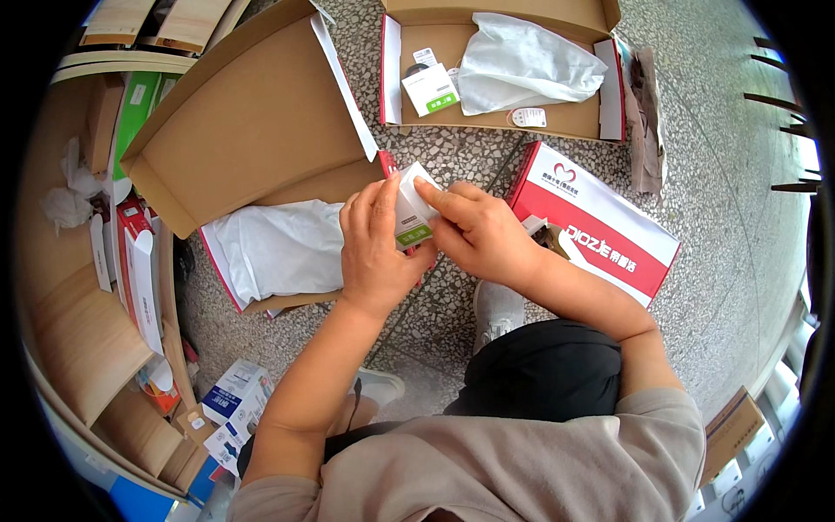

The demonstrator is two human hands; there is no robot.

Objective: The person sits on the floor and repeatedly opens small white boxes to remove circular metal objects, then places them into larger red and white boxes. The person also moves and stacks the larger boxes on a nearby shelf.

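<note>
Between my hands, over the speckled floor, is a small white carton [409,198] with a green band at its lower end. My left hand [376,248] grips it from the left, thumb near its lower end and fingers along its side. My right hand [483,228] holds the other side, its fingers on the carton's upper face and right edge. Just left of my left hand, a white wrapped bundle [277,248] lies in an open brown cardboard box [252,109] with its lid raised. What the fingers cover of the carton is hidden.
At the far side, another open box [391,70] holds a white bag [526,65], a small white-green carton [430,90] and a tag [528,117]. A closed red-and-white box [600,217] lies right of my hands. Wooden shelves [96,348] with boxes stand left; crumpled brown paper [645,122] lies far right.
</note>
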